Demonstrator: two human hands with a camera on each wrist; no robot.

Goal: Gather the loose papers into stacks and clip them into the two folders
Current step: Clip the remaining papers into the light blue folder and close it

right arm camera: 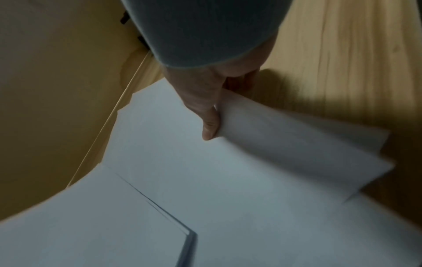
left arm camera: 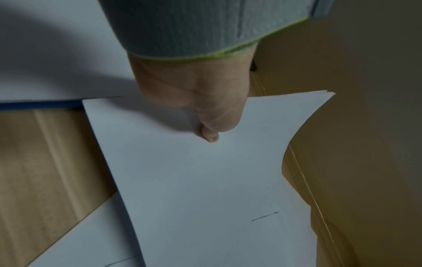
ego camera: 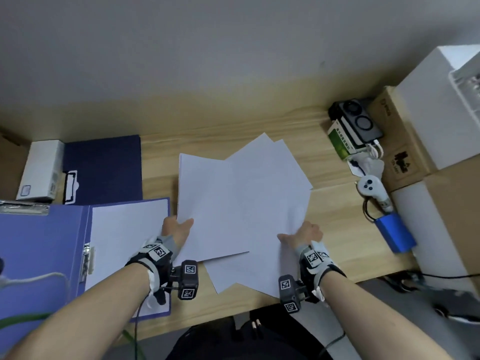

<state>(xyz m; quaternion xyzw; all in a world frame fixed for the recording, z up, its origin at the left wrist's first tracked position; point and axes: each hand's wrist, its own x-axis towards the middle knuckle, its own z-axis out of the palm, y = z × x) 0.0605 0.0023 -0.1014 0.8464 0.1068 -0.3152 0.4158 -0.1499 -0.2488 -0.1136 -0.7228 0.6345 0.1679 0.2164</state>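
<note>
Our left hand (ego camera: pixel 178 229) and right hand (ego camera: pixel 306 233) each pinch an edge of the fanned loose white paper sheets (ego camera: pixel 241 203) over the wooden worktop (ego camera: pixel 337 224); open light-blue folder (ego camera: pixel 39 255) just left.

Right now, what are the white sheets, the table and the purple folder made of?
The white sheets look like thin matte paper: they bend and curl where the left hand and right hand pinch them. The table looks like pale wood or a wood-look laminate, going by its grain lines. The purple folder seems smooth plastic or coated card; I cannot tell which.
</note>
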